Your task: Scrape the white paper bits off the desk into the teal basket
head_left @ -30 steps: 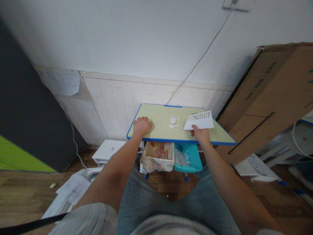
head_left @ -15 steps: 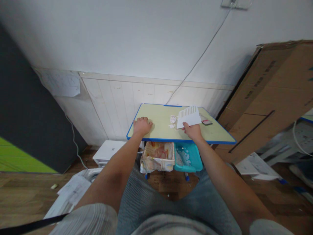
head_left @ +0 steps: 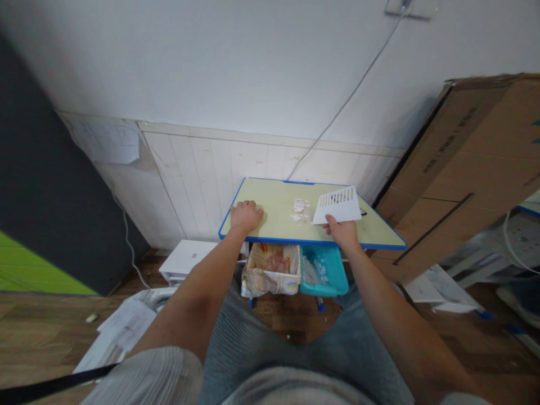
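My left hand (head_left: pixel 246 216) lies flat on the left part of a small blue-edged table (head_left: pixel 274 194), fingers spread and nothing in them. In my right hand (head_left: pixel 342 230) is a white slotted sheet (head_left: pixel 340 209), pinched at its near edge between thumb and fingers and held over the right side of the tabletop. Small white scraps (head_left: pixel 299 205) lie on the table between my hands, just left of the sheet. A dark object (head_left: pixel 363 212) shows only partly from behind the sheet's right edge.
Below the table's front edge sit a lined basket (head_left: pixel 272 284) with reddish contents and a turquoise basin (head_left: pixel 329 289) holding white bits. A large cardboard box (head_left: pixel 459 169) leans at the right. A white box (head_left: pixel 188 260) stands left, and a cable (head_left: pixel 350 93) runs down the wall.
My right hand has shifted right with the slotted sheet, which now covers most of the dark object and uncovers more of the white scraps. My left hand stays in place.
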`<move>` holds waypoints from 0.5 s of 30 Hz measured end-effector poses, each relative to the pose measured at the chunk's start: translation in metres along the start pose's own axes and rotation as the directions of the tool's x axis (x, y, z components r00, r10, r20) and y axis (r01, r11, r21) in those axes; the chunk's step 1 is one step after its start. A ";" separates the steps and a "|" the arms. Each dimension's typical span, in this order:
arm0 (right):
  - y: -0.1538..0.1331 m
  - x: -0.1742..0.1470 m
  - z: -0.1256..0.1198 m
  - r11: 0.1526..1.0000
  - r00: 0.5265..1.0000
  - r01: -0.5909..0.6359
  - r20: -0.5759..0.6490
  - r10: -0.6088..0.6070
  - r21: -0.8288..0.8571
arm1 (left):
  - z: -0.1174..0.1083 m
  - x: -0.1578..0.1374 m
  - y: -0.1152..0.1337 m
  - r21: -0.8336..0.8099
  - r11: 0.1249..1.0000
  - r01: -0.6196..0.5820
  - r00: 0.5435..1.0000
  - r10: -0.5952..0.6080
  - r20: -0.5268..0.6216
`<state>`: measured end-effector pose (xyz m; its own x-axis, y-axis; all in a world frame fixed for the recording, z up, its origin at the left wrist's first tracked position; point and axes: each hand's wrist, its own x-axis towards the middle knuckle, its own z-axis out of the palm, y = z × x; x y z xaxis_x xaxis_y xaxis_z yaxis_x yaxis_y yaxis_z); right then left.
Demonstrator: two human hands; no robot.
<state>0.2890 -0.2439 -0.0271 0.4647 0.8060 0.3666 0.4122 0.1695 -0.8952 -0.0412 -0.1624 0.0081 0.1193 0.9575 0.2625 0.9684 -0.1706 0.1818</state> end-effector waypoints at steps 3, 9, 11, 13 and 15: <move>0.000 -0.001 -0.003 1.000 0.999 -0.014 -0.037 0.015 0.014 | -0.002 -0.001 0.001 0.009 1.000 0.000 1.000 0.000 -0.003; -0.006 -0.015 0.030 0.999 0.999 -0.028 0.043 0.027 0.021 | -0.002 -0.002 0.001 0.026 1.000 0.005 1.000 -0.005 0.005; -0.010 -0.012 0.046 1.000 0.998 -0.023 0.062 0.023 -0.001 | -0.001 -0.001 -0.001 0.028 1.000 -0.001 1.000 0.001 0.000; -0.016 -0.002 0.058 1.000 0.998 -0.007 0.065 0.009 -0.028 | 0.001 0.000 -0.003 0.031 1.000 -0.001 1.000 0.001 -0.007; -0.022 0.012 0.064 0.998 0.998 0.016 0.057 -0.013 -0.056 | 0.002 0.001 -0.004 0.032 1.000 0.000 1.000 0.001 -0.006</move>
<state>0.2348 -0.2019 -0.0194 0.4142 0.8347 0.3631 0.4628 0.1504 -0.8736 -0.0449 -0.1603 0.0054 0.1186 0.9559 0.2686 0.9748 -0.1635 0.1517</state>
